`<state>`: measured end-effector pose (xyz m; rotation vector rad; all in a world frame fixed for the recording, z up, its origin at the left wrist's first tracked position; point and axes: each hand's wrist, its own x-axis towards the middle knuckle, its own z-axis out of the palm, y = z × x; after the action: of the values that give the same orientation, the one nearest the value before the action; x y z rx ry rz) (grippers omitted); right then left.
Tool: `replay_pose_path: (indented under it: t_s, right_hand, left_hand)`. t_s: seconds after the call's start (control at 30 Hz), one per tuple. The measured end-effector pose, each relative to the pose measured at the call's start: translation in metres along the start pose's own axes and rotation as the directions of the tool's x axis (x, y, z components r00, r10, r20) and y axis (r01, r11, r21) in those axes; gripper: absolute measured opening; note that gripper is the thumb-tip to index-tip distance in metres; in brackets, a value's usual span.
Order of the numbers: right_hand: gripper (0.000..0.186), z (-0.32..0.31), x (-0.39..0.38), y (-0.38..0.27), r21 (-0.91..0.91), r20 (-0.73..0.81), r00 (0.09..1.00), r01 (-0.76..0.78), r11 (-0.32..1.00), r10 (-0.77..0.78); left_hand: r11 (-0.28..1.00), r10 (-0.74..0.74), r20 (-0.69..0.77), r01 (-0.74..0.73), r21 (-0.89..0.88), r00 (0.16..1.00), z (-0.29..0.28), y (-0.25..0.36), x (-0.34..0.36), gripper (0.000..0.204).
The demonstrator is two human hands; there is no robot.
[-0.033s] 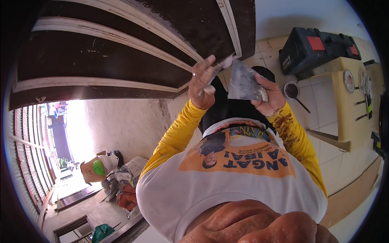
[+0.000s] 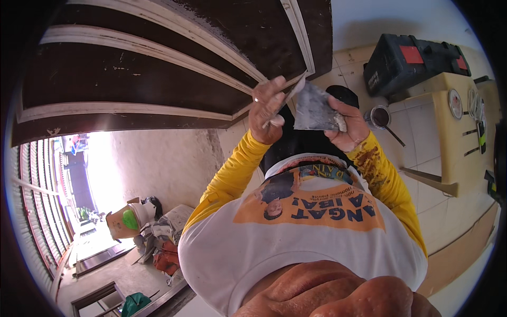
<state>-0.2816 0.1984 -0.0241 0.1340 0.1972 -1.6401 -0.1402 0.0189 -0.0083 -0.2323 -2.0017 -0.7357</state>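
Left hand [image 2: 264,113] grips thin, flat scraper blade [image 2: 289,96], pale paste [image 2: 299,86] near tip. Right hand [image 2: 349,124] pinches broad, smoky-grey flat plate [image 2: 312,108] by one side, facing blade; contact unclear. Good handling, likely: plate steady, blade low-angled, paste gathered along one edge, fingers clear. Beyond: dark-brown panelled door [image 2: 132,79] with whitish strips [image 2: 142,109]; round can [image 2: 371,119], dark inside, on pale tiled floor [image 2: 424,138].

The tiled floor [image 2: 422,127] carries a black case [image 2: 407,70] and open can [image 2: 379,117].
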Motion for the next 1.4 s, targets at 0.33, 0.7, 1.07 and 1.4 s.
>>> replay_pose_path:
  t_s: [0.33,0.7,1.07,1.4]
  right_hand:
    - [0.039,0.041,-0.022,-0.032,-0.339,0.236,0.920,0.380,0.861,-0.314]
    - [0.066,0.014,-0.016,0.004,-0.497,0.635,0.765,0.508,-0.704,0.104]
    - [0.045,-0.073,-0.033,-0.031,-0.847,0.502,0.691,0.515,-0.132,-0.520]
    - [0.046,-0.031,0.007,-0.066,-0.656,0.417,0.772,0.621,0.429,-0.479]
  left_hand:
    - [0.991,-0.135,0.563,0.103,0.088,0.816,-0.010,0.001,-0.070,0.028]
    - [0.656,-0.737,0.182,0.754,-0.036,0.651,0.015,0.027,-0.067,0.044]
    - [0.661,-0.628,-0.443,0.139,-0.738,0.640,-0.148,-0.028,0.088,0.049]
    - [0.499,-0.590,-0.283,0.066,-0.864,0.756,-0.175,-0.084,0.102,0.034]
